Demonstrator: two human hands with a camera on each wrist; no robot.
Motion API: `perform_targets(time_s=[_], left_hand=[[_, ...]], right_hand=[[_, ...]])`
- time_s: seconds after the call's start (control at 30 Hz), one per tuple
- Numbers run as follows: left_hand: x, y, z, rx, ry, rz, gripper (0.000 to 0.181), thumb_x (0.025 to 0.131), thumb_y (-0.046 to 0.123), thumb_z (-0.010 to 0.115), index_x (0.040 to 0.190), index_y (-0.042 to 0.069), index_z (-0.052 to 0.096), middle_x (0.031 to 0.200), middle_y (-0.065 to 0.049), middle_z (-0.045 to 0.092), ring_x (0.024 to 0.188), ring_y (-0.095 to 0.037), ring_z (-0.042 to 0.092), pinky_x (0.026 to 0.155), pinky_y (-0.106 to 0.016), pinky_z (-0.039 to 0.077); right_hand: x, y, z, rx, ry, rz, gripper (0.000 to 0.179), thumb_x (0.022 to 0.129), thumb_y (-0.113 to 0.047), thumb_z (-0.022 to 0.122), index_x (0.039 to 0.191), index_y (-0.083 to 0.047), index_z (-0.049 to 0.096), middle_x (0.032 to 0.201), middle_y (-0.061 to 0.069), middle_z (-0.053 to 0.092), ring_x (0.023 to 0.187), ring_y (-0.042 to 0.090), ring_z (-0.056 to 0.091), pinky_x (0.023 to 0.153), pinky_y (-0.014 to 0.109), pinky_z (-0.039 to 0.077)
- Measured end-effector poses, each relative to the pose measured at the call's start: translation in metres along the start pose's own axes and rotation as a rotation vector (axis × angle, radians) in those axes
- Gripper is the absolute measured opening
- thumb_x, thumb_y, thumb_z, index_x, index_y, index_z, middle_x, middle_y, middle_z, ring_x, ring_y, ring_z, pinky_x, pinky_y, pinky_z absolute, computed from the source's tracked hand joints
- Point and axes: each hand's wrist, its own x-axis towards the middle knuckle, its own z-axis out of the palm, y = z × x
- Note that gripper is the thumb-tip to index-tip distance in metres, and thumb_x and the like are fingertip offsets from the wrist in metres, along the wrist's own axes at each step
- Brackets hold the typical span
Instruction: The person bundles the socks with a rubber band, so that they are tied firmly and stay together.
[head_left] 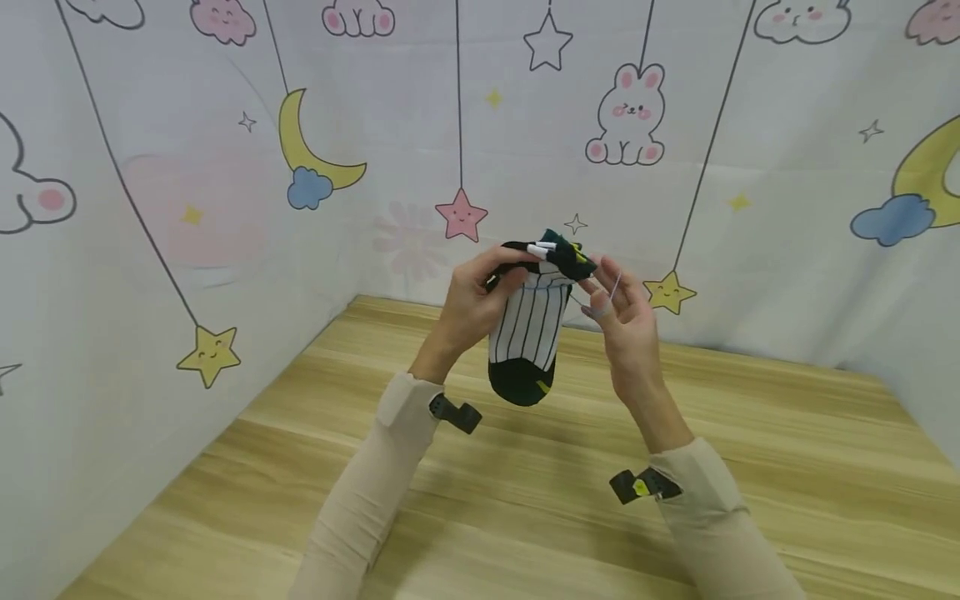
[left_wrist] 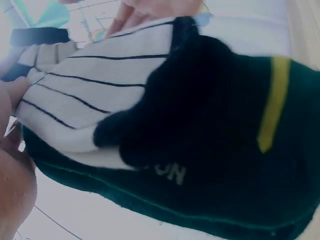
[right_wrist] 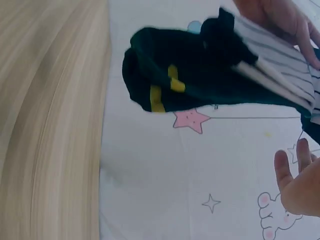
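Observation:
A bundle of socks hangs in mid-air over the table, with a white, dark-striped sock [head_left: 528, 325] showing a dark green toe. In the left wrist view a dark green sock [left_wrist: 240, 180] with a yellow stripe lies against it. My left hand [head_left: 476, 296] grips the bundle near its folded top, thumb in front. Round the bundle below that fold runs a thin, pale blue elastic band [head_left: 543, 287]. On the right, the band stretches out to my right hand [head_left: 630, 333], whose thumb and fingers are hooked in it, spread apart. In the right wrist view the socks [right_wrist: 200, 70] stretch out sideways.
Below the hands lies a wood-grain table [head_left: 525, 500]. White fabric walls [head_left: 412, 108] printed with stars, moons and bunnies stand behind it and at both sides. Each sleeve carries a small black camera, one on the left wrist [head_left: 456, 413] and one on the right [head_left: 645, 485].

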Motion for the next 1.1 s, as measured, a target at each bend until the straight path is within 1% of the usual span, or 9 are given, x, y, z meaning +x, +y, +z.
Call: perform_targets(time_s=[0.13,0.27,0.4,0.5,0.53,0.67,0.83,1.0,1.1], left_hand=[[0.001,0.006,-0.003,-0.079,-0.081,-0.072,0.023,0.097,-0.009,0.057,0.120,-0.007,0.062,0.118,-0.022,0.064,0.092,-0.021,0.064,0.076,-0.036,0.056],[0.002,0.010,-0.007,-0.149,-0.167,-0.136,0.026,0.098,-0.009,0.056,0.123,-0.007,0.060,0.120,-0.021,0.063,0.089,-0.022,0.063,0.075,-0.036,0.056],[0.002,0.013,-0.009,-0.207,-0.259,-0.181,0.026,0.098,-0.009,0.055,0.123,-0.008,0.060,0.118,-0.021,0.063,0.088,-0.024,0.065,0.074,-0.041,0.057],[0.001,0.015,-0.009,-0.208,-0.314,-0.212,0.026,0.098,-0.008,0.055,0.123,-0.008,0.060,0.118,-0.021,0.063,0.090,-0.024,0.065,0.076,-0.042,0.057],[0.001,0.015,-0.009,-0.209,-0.326,-0.226,0.026,0.098,-0.007,0.056,0.123,-0.008,0.061,0.118,-0.020,0.063,0.090,-0.024,0.065,0.075,-0.042,0.057],[0.000,0.017,-0.009,-0.225,-0.366,-0.284,0.026,0.099,-0.004,0.056,0.125,-0.007,0.061,0.118,-0.019,0.063,0.087,-0.024,0.065,0.074,-0.043,0.058],[0.000,0.016,-0.009,-0.257,-0.427,-0.330,0.027,0.099,-0.003,0.055,0.126,-0.006,0.060,0.113,-0.018,0.063,0.081,-0.026,0.065,0.070,-0.042,0.058],[0.000,0.016,-0.006,-0.253,-0.481,-0.331,0.027,0.099,-0.002,0.056,0.126,-0.004,0.062,0.108,-0.015,0.067,0.080,-0.025,0.066,0.071,-0.040,0.057],[0.001,0.017,-0.001,-0.241,-0.553,-0.296,0.026,0.100,-0.002,0.056,0.125,-0.003,0.062,0.113,-0.014,0.067,0.085,-0.022,0.066,0.076,-0.038,0.056]], right_hand=[[0.003,-0.002,-0.007,-0.158,-0.118,-0.049,0.078,0.091,-0.042,0.072,0.153,-0.013,0.036,0.155,0.003,0.043,0.137,0.025,0.045,0.106,0.032,0.041],[0.006,-0.005,-0.013,-0.294,-0.212,-0.095,0.071,0.094,-0.038,0.070,0.154,-0.021,0.036,0.156,-0.001,0.041,0.138,0.025,0.043,0.104,0.042,0.038],[0.006,-0.008,-0.016,-0.338,-0.271,-0.096,0.067,0.096,-0.020,0.069,0.154,-0.022,0.035,0.158,-0.001,0.037,0.139,0.026,0.041,0.104,0.047,0.036],[0.006,-0.008,-0.016,-0.345,-0.309,-0.109,0.070,0.093,-0.008,0.069,0.154,-0.019,0.035,0.158,0.000,0.036,0.138,0.026,0.042,0.103,0.047,0.036],[0.006,-0.007,-0.015,-0.343,-0.322,-0.118,0.070,0.092,-0.008,0.070,0.153,-0.018,0.036,0.158,0.000,0.037,0.138,0.027,0.042,0.102,0.048,0.037],[0.005,-0.007,-0.014,-0.345,-0.353,-0.145,0.073,0.090,-0.023,0.077,0.151,-0.017,0.038,0.155,-0.001,0.041,0.136,0.026,0.045,0.101,0.051,0.036],[0.004,-0.008,-0.014,-0.366,-0.359,-0.137,0.078,0.087,-0.036,0.079,0.151,-0.018,0.038,0.153,-0.001,0.043,0.134,0.025,0.045,0.100,0.052,0.037],[0.002,-0.011,-0.013,-0.396,-0.371,-0.160,0.079,0.087,-0.044,0.077,0.151,-0.019,0.038,0.153,0.000,0.043,0.134,0.026,0.045,0.100,0.047,0.038],[0.000,-0.012,-0.011,-0.446,-0.406,-0.152,0.073,0.089,-0.033,0.077,0.151,-0.023,0.040,0.148,0.001,0.048,0.127,0.026,0.053,0.098,0.040,0.045]])
